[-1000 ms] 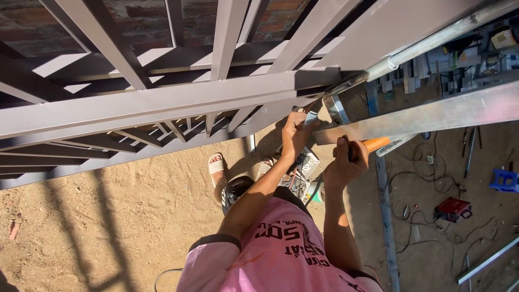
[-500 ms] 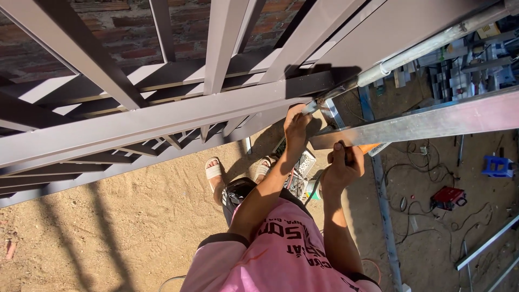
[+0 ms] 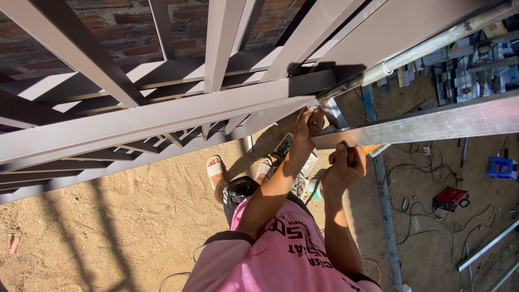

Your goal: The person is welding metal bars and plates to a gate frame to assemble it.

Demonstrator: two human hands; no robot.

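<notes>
An orange-handled tool [image 3: 363, 151] is clasped in the right hand [image 3: 344, 168], its fingers closed tight around the grip, directly beneath the near end of a long bare-metal rectangular beam [image 3: 427, 123] that runs off toward the right edge of the view. Only the orange handle can be seen past the fist; the working end is hidden by the hand and the beam.

Just above that beam end, the left hand [image 3: 308, 125] is pressed against a small shiny metal bracket [image 3: 331, 112], its fingers curled onto the bracket; whether anything small is pinched between them cannot be told. Above the bracket, a grey round pipe [image 3: 432, 44] is seen slanting up to the right.

To the left of the beam end, a brown painted steel gate frame [image 3: 162, 116] with slanted bars is spread across the view, a red brick wall [image 3: 124, 32] showing behind it.

Below the beam, sandy ground [image 3: 108, 227] is seen far down, with the person's pink printed shirt [image 3: 286, 254] and white sandals [image 3: 214, 168] in line with it. A red welding machine [image 3: 450, 198] among black cables and a blue plastic stool [image 3: 501, 167] are set on the ground under the beam's far stretch.
</notes>
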